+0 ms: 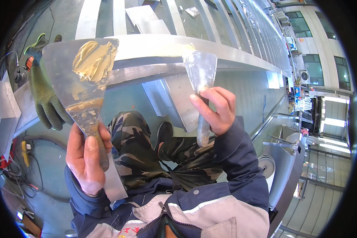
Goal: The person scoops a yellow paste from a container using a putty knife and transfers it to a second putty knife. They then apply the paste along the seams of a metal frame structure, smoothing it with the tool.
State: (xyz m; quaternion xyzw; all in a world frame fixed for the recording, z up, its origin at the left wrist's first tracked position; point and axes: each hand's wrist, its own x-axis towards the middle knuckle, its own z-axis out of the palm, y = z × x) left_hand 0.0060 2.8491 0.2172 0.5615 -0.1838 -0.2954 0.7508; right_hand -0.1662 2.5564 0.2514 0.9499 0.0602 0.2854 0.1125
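Note:
My left hand (pixel 87 158) is closed round the handle of a wide putty knife (pixel 63 75), its blade pointing away from me. A thick dollop of tan putty (pixel 94 61) sits on the upper right of that blade, with a thinner smear near its neck. In my right hand (pixel 218 109) is a narrower putty knife (pixel 201 71), pinched at the handle just below the blade. This blade is turned up and away, and its upper left corner overlaps the edge of a long pale metal beam (pixel 154 45); I cannot tell if they touch.
Beyond the beam runs a frame of parallel metal slats (pixel 242 27). A green work glove (pixel 47 95) lies at the left near a sander-like tool (pixel 20 75). Cables (pixel 35 166) tangle on the floor at lower left. A white bucket (pixel 267 166) stands at my right.

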